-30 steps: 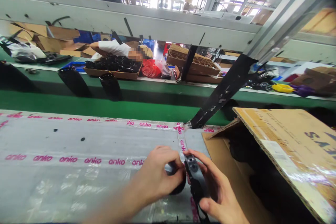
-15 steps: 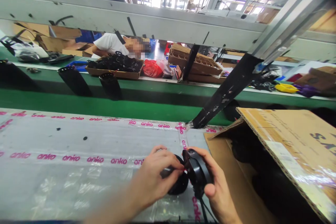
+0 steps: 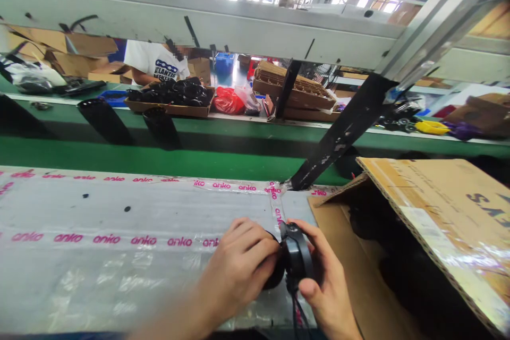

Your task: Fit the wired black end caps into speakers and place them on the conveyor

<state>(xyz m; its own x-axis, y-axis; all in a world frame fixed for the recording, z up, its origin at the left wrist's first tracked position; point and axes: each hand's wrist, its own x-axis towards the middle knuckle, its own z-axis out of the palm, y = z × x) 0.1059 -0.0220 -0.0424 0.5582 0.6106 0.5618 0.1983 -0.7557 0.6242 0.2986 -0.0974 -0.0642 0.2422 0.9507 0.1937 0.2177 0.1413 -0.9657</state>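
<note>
My left hand [image 3: 239, 260] grips a dark cylindrical part [image 3: 275, 278], which is mostly hidden by my fingers. My right hand [image 3: 324, 281] holds a black round housing [image 3: 297, 255] edge-on against that part, and a thin black cable [image 3: 297, 314] hangs from it. Both hands are just above the near edge of a work table covered in clear plastic [image 3: 119, 207], which is taped with pink-printed "anko" tape [image 3: 175, 241]. An open cardboard box [image 3: 438, 212] stands right of my right hand.
Beyond a grey metal beam [image 3: 199, 26] and a black strut [image 3: 342, 133] runs a green conveyor [image 3: 159, 162] with black cylinders [image 3: 104, 119]. A person in a white T-shirt [image 3: 159, 64] stands behind a cardboard tray of black parts [image 3: 167, 113]. A red bag [image 3: 229, 101] lies nearby.
My hands have brought the round housing closer against the dark cylindrical part, and the housing has turned edge-on. The person behind the conveyor has shifted left and stands more upright.
</note>
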